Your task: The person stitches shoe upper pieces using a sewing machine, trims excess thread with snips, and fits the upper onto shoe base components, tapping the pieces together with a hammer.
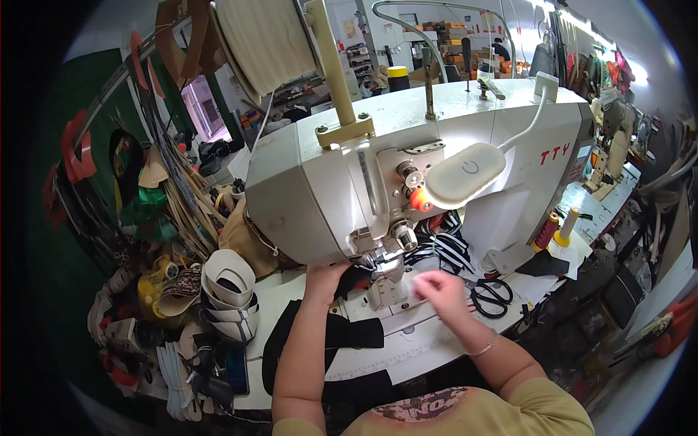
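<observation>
Green walling (96, 78) stands left, bright lights (579, 24) glow upper right, and loaded shelves (358, 56) stand behind.

Mustard-yellow short-sleeved shirt (480, 420), dark lettered print (427, 405) across the front, thin pale bracelet (481, 350), bare forearms (307, 345)

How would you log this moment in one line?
left hand: partly hidden by sewing head; right hand: blurred, left of scissors; black fabric: on worktop
</observation>
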Tool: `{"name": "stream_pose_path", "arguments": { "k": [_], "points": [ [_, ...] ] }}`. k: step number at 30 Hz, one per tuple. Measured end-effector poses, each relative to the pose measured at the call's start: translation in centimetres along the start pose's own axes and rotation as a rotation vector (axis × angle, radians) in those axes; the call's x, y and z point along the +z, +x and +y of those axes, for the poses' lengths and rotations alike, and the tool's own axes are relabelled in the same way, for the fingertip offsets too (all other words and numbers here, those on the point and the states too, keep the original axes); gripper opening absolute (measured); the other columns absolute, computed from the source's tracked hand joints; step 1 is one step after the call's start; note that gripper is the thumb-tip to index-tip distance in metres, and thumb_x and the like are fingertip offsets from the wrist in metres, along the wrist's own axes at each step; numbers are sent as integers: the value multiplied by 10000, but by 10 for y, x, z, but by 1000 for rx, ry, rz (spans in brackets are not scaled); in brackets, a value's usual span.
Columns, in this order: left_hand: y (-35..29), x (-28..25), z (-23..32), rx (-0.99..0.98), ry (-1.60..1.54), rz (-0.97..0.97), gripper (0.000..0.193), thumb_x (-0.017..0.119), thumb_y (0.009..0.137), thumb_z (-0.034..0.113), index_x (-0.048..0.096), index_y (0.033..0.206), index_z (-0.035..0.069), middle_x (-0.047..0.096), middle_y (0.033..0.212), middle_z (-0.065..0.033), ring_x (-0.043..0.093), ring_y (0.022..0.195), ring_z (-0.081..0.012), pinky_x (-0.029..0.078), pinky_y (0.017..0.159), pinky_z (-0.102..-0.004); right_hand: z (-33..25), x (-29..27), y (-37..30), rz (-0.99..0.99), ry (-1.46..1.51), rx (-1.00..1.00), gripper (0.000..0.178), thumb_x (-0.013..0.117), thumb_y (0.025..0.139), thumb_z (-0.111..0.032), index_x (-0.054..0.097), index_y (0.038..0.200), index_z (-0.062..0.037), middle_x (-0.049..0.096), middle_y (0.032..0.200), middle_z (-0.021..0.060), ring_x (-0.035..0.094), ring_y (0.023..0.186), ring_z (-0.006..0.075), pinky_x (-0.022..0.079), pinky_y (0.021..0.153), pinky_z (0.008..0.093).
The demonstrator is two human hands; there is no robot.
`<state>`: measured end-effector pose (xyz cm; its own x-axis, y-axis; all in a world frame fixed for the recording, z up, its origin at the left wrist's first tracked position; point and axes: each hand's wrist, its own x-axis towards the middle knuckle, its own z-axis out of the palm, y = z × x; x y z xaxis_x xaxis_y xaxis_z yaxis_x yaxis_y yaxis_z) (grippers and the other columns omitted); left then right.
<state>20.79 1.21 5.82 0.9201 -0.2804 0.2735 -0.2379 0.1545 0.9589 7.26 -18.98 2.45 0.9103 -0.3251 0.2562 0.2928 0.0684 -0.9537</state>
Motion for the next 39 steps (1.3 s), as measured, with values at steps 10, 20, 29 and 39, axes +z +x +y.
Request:
{"name": "stream_pose_path", "arguments": {
  "k": [10, 20, 29, 39],
  "points": [
    [1, 5, 9, -12, -29, 115, 358, 707, 723, -20, 597, 1064, -9, 621, 1026, -72, 586, 928, -172, 474, 808, -300, 36, -149, -6, 577, -1048, -565, 103, 656, 767, -90, 643, 845, -25, 632, 894, 117, 573, 863, 299, 444, 786, 396],
    [-42, -9, 44, 506, 1077, -127, 651, 789, 687, 228, 507, 1257, 89, 438, 1316, -181, 465, 1192, -356, 397, 973, -398, 31, -109, -42, 53, -1102, -663, 126, 649, 728, -68, 644, 854, -62, 611, 969, 68, 548, 963, 295, 423, 850, 416],
    [-36, 3, 17, 533, 1271, -48, 548, 618, 657, 43, 537, 1199, 57, 414, 1306, -222, 408, 1179, -432, 355, 993, -470, 52, -103, -58, -127, -1293, -644, 146, 626, 759, -116, 661, 899, -91, 614, 880, 34, 556, 961, 224, 318, 997, 467],
    [7, -102, 53, -20, 900, 29, 324, 547, 859, 232, 602, 1037, -33, 668, 890, -200, 653, 796, -344, 520, 680, -395, 61, -99, -48, -252, -1087, -493, 95, 643, 745, -79, 625, 839, -84, 599, 895, 63, 567, 921, 273, 402, 945, 430]
  ]
}}
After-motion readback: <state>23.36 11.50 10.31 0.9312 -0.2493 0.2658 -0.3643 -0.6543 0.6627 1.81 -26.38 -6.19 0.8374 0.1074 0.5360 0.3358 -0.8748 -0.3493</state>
